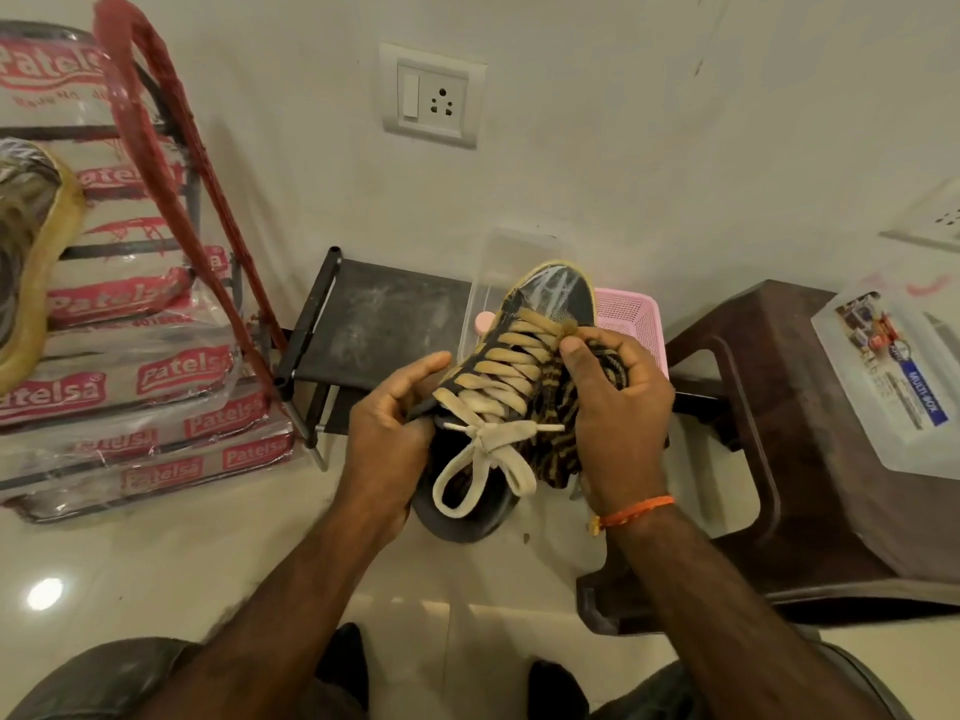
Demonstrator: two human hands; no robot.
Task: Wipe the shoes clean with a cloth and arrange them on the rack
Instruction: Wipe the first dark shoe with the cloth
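Wiping stage, by my reading: left hand (387, 433) grips the heel collar of a dark lace-up sneaker (498, 392), held in the air above the floor, toe pointing away. Right hand (618, 402) pinches a striped brown-and-black cloth (558, 423) against the shoe's side by the eyelets. Laces flat, cream, grimy; toe cap scuffed with pale streaks. Next move likely calls for rubbing forward over that toe. Low dusty black rack (374, 314) stands beyond.
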